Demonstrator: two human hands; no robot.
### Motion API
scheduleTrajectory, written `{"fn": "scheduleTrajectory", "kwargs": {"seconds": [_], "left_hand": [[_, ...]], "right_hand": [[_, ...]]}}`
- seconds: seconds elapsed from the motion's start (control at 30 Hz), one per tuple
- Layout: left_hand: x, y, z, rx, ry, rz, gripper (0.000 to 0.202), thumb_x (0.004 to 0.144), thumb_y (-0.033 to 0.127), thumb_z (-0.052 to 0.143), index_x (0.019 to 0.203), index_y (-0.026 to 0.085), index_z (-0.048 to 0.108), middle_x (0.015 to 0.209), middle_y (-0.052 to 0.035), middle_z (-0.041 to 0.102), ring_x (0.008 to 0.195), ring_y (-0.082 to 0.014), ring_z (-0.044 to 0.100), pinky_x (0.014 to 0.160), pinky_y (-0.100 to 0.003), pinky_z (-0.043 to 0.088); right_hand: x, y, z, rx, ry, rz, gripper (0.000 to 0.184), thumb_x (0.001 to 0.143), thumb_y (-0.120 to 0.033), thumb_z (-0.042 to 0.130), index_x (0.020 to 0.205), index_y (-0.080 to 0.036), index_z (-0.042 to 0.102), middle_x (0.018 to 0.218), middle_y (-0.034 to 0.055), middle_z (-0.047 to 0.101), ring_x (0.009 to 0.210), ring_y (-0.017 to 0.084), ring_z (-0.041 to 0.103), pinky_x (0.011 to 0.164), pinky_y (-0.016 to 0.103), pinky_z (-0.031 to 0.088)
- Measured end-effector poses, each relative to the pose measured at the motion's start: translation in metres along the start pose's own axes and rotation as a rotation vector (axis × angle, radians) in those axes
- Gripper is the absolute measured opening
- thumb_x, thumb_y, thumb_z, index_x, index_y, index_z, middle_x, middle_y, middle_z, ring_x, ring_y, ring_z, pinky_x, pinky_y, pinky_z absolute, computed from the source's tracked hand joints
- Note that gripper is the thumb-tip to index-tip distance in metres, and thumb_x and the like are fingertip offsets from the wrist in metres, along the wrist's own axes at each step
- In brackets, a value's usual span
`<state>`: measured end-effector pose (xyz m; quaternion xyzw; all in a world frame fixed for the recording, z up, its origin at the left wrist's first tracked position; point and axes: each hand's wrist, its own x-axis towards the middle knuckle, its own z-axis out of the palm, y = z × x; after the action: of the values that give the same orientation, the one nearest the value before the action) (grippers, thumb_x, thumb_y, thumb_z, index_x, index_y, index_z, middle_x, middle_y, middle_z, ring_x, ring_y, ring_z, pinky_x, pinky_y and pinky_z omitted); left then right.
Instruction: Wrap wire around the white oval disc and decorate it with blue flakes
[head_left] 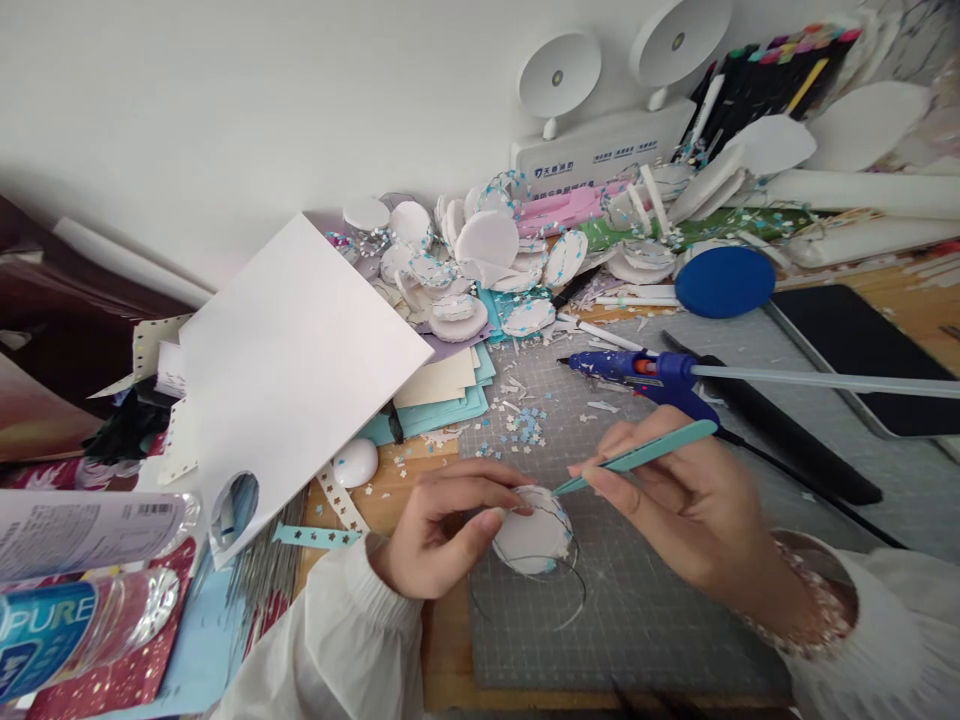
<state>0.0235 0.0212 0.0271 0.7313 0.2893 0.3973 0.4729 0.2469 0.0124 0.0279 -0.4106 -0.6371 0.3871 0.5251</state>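
My left hand point(457, 525) pinches the upper left rim of a small white foam disc point(529, 540) above the cutting mat. Thin dark wire circles the disc's edge, with a few pale blue bits on it, and a loose loop of wire point(581, 600) hangs from its lower right. In my right hand point(675, 500) are teal tweezers point(652, 450), their tips at the disc's upper right rim. Whether the tips hold a tiny piece, I cannot tell. Small blue and white star pieces point(529, 425) lie scattered on the mat just beyond.
A blue glue gun point(645, 370) with a long glue stick lies behind my right hand, beside a black knife-like tool point(787, 430) and a phone point(862, 350). Several wire-wrapped discs point(487, 245) are heaped at the back. A white board point(300, 350) and bottle point(75, 620) are left.
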Motion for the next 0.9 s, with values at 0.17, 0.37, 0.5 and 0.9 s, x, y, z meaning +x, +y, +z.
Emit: {"fn": "scheduleTrajectory", "kwargs": {"seconds": [0.17,0.37,0.5,0.9], "left_hand": [[0.0006,-0.0005,0.0002,0.013,-0.011,0.02,0.031,0.095,0.029,0.05,0.095,0.012,0.076,0.101,-0.018,0.075,0.092,-0.0246,0.072,0.076,-0.032,0.058],[0.0014,0.0019,-0.0004,0.023,0.001,0.022,0.033,0.095,0.03,0.049,0.093,0.011,0.076,0.1,-0.0188,0.075,0.091,-0.0246,0.073,0.077,-0.032,0.059],[0.0022,0.0028,-0.0009,0.031,0.005,0.025,0.034,0.096,0.031,0.049,0.092,0.011,0.076,0.099,-0.0187,0.076,0.091,-0.0246,0.073,0.076,-0.032,0.059],[-0.0001,0.0017,-0.0004,0.047,0.049,0.042,0.033,0.094,0.031,0.051,0.093,0.011,0.076,0.1,-0.0182,0.076,0.091,-0.0234,0.073,0.079,-0.032,0.058]], "right_hand": [[-0.0013,-0.0003,0.0003,0.012,-0.003,0.02,0.011,0.087,-0.017,0.063,0.085,-0.025,0.055,0.079,-0.0005,0.055,0.071,0.014,0.062,0.065,0.031,0.058],[-0.0021,-0.0016,-0.0011,0.025,0.018,0.049,0.009,0.087,-0.019,0.063,0.086,-0.026,0.057,0.079,-0.0003,0.056,0.076,0.015,0.065,0.067,0.029,0.056],[0.0,-0.0022,-0.0006,0.043,0.077,0.137,0.01,0.085,-0.024,0.067,0.086,-0.026,0.057,0.082,-0.0001,0.061,0.077,0.015,0.066,0.07,0.028,0.057],[0.0045,-0.0017,0.002,0.047,0.071,0.306,0.019,0.078,-0.036,0.073,0.08,-0.025,0.059,0.078,0.0018,0.067,0.072,0.017,0.069,0.066,0.029,0.059]]}}
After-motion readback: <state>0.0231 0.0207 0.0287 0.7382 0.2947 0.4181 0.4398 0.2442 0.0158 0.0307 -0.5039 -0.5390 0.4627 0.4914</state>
